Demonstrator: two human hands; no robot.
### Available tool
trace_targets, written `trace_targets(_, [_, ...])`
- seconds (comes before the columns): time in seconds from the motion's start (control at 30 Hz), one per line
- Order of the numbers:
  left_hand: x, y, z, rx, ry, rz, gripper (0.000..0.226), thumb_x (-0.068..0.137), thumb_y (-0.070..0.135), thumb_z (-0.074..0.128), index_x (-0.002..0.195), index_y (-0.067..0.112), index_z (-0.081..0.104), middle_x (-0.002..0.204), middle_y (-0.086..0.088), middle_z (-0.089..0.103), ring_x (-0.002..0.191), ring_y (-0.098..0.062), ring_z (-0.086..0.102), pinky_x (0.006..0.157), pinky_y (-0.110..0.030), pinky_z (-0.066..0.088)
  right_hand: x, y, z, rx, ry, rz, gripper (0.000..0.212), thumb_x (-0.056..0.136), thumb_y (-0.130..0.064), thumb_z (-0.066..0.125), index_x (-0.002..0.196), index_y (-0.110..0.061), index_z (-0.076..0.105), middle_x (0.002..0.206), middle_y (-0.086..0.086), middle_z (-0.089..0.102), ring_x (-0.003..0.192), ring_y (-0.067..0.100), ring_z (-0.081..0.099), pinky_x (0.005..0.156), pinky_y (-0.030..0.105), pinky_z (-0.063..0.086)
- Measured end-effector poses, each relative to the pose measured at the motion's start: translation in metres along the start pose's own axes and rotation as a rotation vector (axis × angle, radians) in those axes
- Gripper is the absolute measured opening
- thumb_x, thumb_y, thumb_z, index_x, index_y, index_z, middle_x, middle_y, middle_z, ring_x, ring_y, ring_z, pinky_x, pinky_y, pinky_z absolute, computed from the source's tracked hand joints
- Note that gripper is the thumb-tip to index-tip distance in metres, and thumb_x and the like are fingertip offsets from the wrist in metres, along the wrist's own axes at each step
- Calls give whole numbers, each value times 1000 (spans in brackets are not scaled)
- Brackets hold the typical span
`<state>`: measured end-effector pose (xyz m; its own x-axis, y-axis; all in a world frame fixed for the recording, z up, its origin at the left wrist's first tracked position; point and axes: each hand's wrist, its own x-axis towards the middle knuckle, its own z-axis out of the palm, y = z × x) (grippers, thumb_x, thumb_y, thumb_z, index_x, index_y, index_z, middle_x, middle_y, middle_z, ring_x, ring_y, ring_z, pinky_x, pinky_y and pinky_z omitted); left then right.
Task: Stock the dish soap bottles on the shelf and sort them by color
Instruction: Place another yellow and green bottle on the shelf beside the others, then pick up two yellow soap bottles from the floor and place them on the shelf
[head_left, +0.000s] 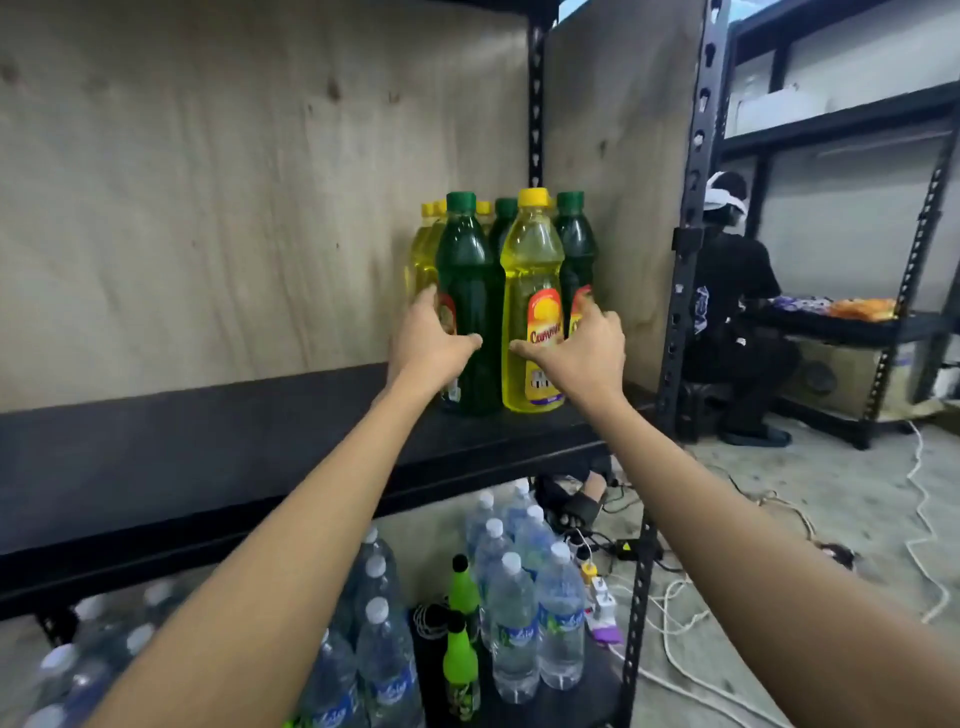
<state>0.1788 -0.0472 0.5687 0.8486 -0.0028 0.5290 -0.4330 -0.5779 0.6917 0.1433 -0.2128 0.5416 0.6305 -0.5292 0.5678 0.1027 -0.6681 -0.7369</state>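
Note:
Several dish soap bottles stand in a tight cluster at the right end of the black shelf (208, 457), yellow and green mixed. In the front row a green bottle (467, 291) stands left of a yellow bottle (532, 270). My left hand (431, 338) wraps the green front bottle from its left side. My right hand (582, 348) grips the yellow front bottle from its right side, thumb across the label. Further yellow bottles (422, 249) and green bottles (574, 244) stand behind, partly hidden.
Plywood panels (234, 182) close the shelf's back and right side. Below the shelf stand several water bottles (514, 613) and two bright green bottles (460, 660). Cables and chargers (675, 597) lie on the floor. A person (732, 312) sits at the right by another rack.

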Motion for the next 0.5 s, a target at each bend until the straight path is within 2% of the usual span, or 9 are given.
trace_targets(0.03, [-26, -6, -2, -73, 75, 83, 72, 79, 28, 79, 143, 25, 46, 131, 1, 57, 118, -17, 58, 99, -35, 51, -20, 12, -5, 27, 60, -4, 91, 61, -52, 84, 137, -15, 51, 119, 7, 54, 108, 21, 56, 88, 26, 41])
trace_targets(0.1, [-94, -29, 3, -253, 224, 249, 49, 81, 22, 72, 125, 33, 57, 107, 8, 60, 93, -9, 64, 78, -21, 56, -76, 52, -10, 68, 147, 28, 66, 63, -46, 77, 123, -24, 61, 102, -4, 54, 91, 10, 54, 80, 18, 37])
trace_targets(0.13, [-134, -47, 12, -295, 248, 280, 40, 82, 21, 70, 117, 36, 59, 97, 10, 61, 84, -10, 64, 68, -14, 53, -111, 78, -10, 61, 141, 76, 55, 63, -43, 74, 115, -27, 63, 95, -7, 54, 86, 8, 53, 76, 18, 37])
trace_targets(0.2, [-219, -88, 41, -319, 182, 174, 30, 84, 18, 69, 105, 39, 60, 84, 10, 62, 72, -10, 64, 60, -8, 45, -180, 136, -9, 2, 43, 225, 41, 63, -39, 74, 101, -27, 64, 88, -4, 59, 82, 13, 57, 71, 23, 40])
trace_targets(0.27, [-296, -133, 77, -346, -12, -139, 27, 81, 14, 72, 96, 35, 63, 79, 10, 65, 65, -6, 63, 59, -11, 44, -238, 192, -7, -80, -144, 442, 36, 66, -32, 80, 98, -19, 69, 88, 7, 69, 85, 24, 65, 71, 30, 46])
trace_targets(0.33, [-357, -184, 115, -274, -275, -497, 29, 78, 8, 76, 95, 29, 66, 83, 7, 70, 64, -3, 65, 61, -18, 46, -281, 243, -6, -161, -348, 656, 35, 67, -23, 83, 99, -13, 71, 90, 13, 74, 91, 31, 70, 74, 32, 50])
trace_targets(0.4, [-397, -233, 146, -200, -485, -830, 26, 78, 8, 76, 99, 19, 65, 91, -2, 69, 76, -17, 67, 67, -24, 46, -311, 280, -1, -214, -524, 797, 45, 68, -20, 84, 109, -10, 67, 98, 18, 73, 98, 33, 69, 82, 36, 53])
trace_targets(0.43, [-410, -256, 159, -241, -493, -1052, 23, 80, 11, 75, 100, 15, 64, 89, -7, 65, 77, -24, 64, 68, -27, 44, -322, 293, 4, -258, -586, 808, 51, 68, -22, 83, 114, -11, 65, 102, 18, 72, 102, 34, 67, 86, 39, 54])
trace_targets(0.5, [-425, -291, 175, -379, -394, -1450, 19, 86, 13, 71, 100, 7, 61, 77, -13, 55, 64, -25, 52, 61, -30, 41, -337, 314, 21, -386, -681, 713, 61, 68, -28, 81, 124, -16, 60, 115, 16, 67, 110, 33, 63, 92, 38, 51])
